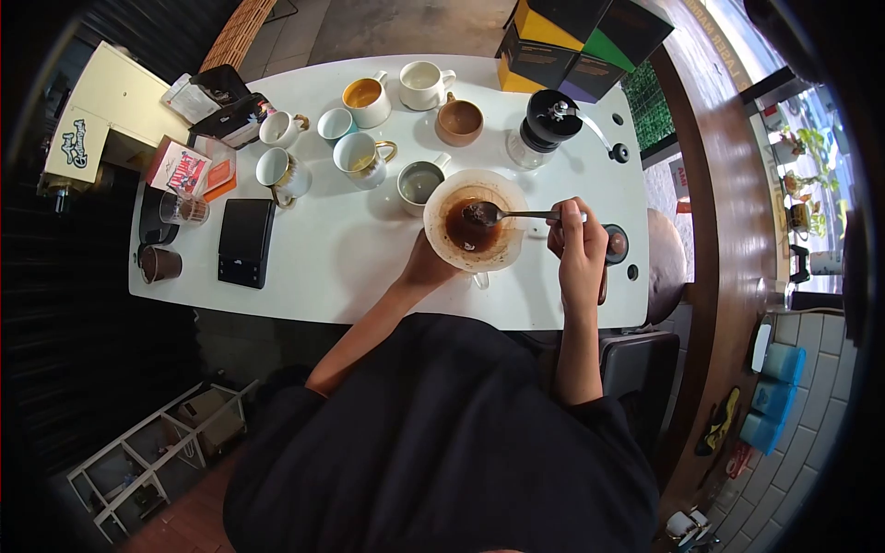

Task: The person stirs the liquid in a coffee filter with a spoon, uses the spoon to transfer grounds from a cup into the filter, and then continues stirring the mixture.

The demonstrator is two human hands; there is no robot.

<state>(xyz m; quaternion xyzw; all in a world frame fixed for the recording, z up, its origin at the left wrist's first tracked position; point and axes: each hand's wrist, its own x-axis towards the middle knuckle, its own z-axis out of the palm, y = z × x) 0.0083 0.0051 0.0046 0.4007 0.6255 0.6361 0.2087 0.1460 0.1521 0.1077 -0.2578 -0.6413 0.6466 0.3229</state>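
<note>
Gripping a spoon [530, 215] between closed fingertips, the right hand [579, 241] holds its bowl in the brown liquid of the filter cone [499, 192], while the left hand [433, 262] wraps around the cone's near-left side. The cone sits near the table's [350, 267] front edge; cups crowd beyond and left of it, the grinder [550, 120] stands far right, and bare tabletop opens to its left, before the black scale [246, 242].

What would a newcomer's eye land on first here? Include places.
Probably the round coffee filter near the front of the table, the left hand beside it and the right hand holding a spoon in its brown liquid. Next, the hand-crank coffee grinder beyond it to the right, and the black boxes with yellow and green panels behind the grinder.
</note>
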